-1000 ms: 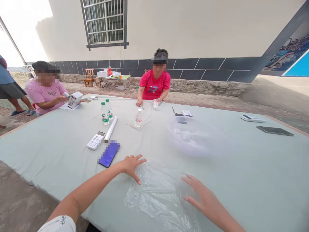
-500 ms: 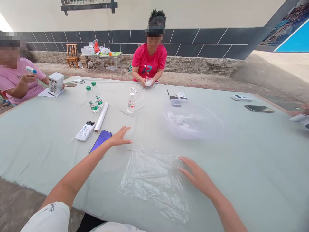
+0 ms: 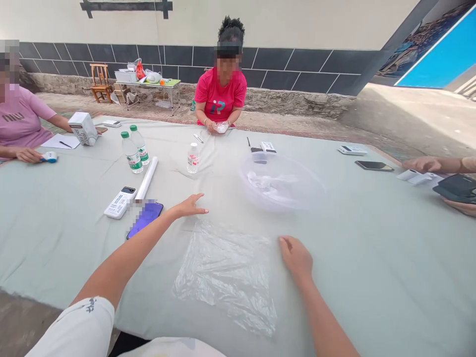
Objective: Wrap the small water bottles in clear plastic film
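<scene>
A clear, crinkled plastic bag (image 3: 225, 277) lies flat on the cloth-covered table in front of me. My left hand (image 3: 190, 206) hovers by its far left corner, fingers stretched out and apart, holding nothing. To the right of the bag's far right corner is my right hand (image 3: 297, 255), its fingers curled into a loose fist. I see nothing in that fist, and its palm side is hidden. Beyond both hands stands a translucent, pale lilac basin (image 3: 310, 191), with crumpled white material (image 3: 266, 183) showing through its wall.
Left of my left hand lie a phone (image 3: 147, 218), a white device (image 3: 119, 203) and a white roll (image 3: 148, 177). Two green-capped bottles (image 3: 132, 153) and a small clear bottle (image 3: 193, 159) stand farther back. People sit opposite, left and right; a phone (image 3: 374, 165) lies far right.
My right hand has curled its open fingers into a fist beside the bag. My left hand stays stretched out. The person on the left has lowered a white-and-blue device to the table.
</scene>
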`<state>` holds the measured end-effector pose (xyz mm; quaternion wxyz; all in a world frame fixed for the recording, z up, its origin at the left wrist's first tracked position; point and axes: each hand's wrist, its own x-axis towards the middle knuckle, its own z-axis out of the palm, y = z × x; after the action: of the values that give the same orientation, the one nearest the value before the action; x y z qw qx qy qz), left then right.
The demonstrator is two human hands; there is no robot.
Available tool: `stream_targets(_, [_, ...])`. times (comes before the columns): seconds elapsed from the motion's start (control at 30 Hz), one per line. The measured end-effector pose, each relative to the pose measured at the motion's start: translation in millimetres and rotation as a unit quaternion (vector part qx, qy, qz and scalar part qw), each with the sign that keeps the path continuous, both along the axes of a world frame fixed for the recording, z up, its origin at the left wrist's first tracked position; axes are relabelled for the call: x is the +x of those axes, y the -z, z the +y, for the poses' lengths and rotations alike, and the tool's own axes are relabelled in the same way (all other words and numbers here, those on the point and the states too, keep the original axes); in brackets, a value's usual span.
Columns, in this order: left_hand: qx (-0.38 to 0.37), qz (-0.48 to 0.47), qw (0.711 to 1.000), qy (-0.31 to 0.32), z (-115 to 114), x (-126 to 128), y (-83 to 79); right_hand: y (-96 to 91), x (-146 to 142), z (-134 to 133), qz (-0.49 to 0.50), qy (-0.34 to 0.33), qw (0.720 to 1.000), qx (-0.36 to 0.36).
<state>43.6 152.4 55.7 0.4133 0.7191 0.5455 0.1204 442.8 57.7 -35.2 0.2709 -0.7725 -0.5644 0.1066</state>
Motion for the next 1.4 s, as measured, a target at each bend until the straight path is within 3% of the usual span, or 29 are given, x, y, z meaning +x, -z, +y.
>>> stream_targets(0.17, [0.012,0.011,1.0,-0.023,-13.2,8.3,21.7,0.8,-2.1,-1.4,0.005,0.008,1.0,0.004])
stream_targets(0.3, [0.011,0.002,0.995,-0.099,-3.8,14.4,26.4,6.5,0.0,-0.4,0.009,0.015,1.0,0.014])
stream_targets(0.43, [0.036,-0.006,0.968,-0.248,46.5,12.5,8.7,12.8,2.4,1.6,0.026,0.024,0.999,0.029])
stream_targets(0.6, [0.087,-0.017,0.922,-0.377,126.1,10.0,-19.3,15.6,4.9,3.4,0.045,0.022,0.998,0.037])
stream_targets(0.73, [0.113,-0.044,0.906,-0.406,163.6,17.4,-22.1,15.2,4.8,3.6,0.047,0.017,0.998,0.046])
stream_targets(0.87, [0.123,-0.079,0.901,-0.409,172.9,24.8,-16.7,13.2,3.2,3.1,0.041,0.019,0.998,0.049])
stream_targets(1.0, [0.12,-0.112,0.91,-0.382,155.1,21.1,-15.1,9.4,0.8,2.1,0.046,0.025,0.997,0.048])
stream_targets(1.13, [0.078,-0.145,0.931,-0.326,114.2,4.6,-24.2,5.8,-2.7,0.1,0.06,0.029,0.997,0.042])
stream_targets(1.3, [0.011,-0.184,0.952,-0.245,33.3,-16.2,-49.2,-3.9,-6.8,-3.8,0.078,0.031,0.996,0.023])
stream_targets(1.4, [-0.081,-0.21,0.96,-0.164,-23.3,-15.4,-57.9,-25.0,-10.1,-5.1,0.132,0.032,0.99,-0.025])
